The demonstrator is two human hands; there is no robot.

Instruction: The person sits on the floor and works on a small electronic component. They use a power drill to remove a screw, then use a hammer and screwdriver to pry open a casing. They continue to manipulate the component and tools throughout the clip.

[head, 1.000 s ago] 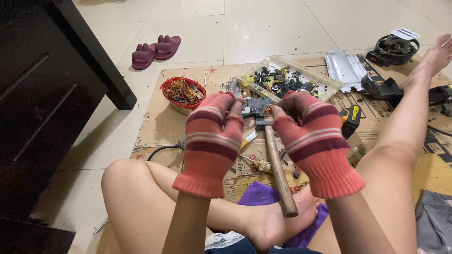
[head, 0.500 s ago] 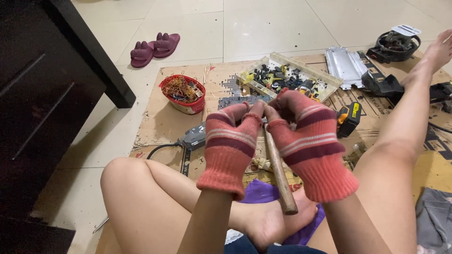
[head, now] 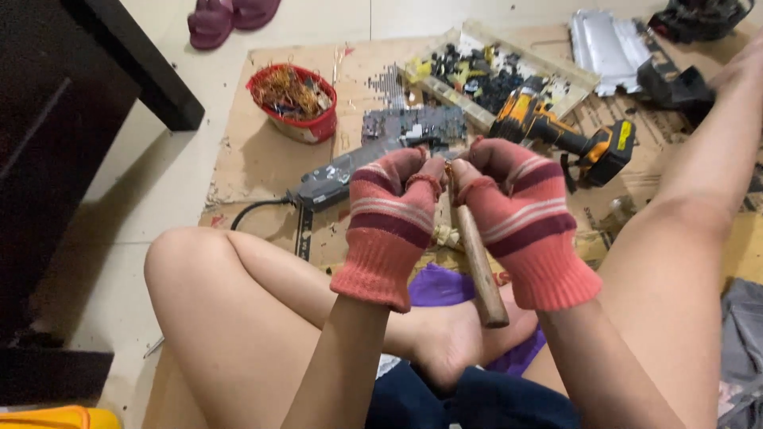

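Observation:
Both my hands wear red striped fingerless gloves and meet above my crossed legs. My left hand (head: 391, 214) and my right hand (head: 520, 214) pinch a small piece (head: 450, 170) between their fingertips; what it is stays hidden. A hammer with a wooden handle (head: 479, 262) lies on the floor under my hands, its head covered by them. My foot rests on a purple cloth (head: 445, 287) just below.
On the cardboard sheet (head: 254, 159) lie a red bowl of copper wire scraps (head: 292, 99), a tray of small parts (head: 497, 71), a yellow-black cordless drill (head: 568, 135), a grey power tool with cord (head: 334, 181) and silver metal pieces (head: 608, 44). A dark cabinet (head: 71, 119) stands left. Slippers (head: 230, 14) lie beyond.
The view has tilted down and closer. My hands have drawn together and nearer to me, fingertips now meeting over the hammer handle. The drill has come into view.

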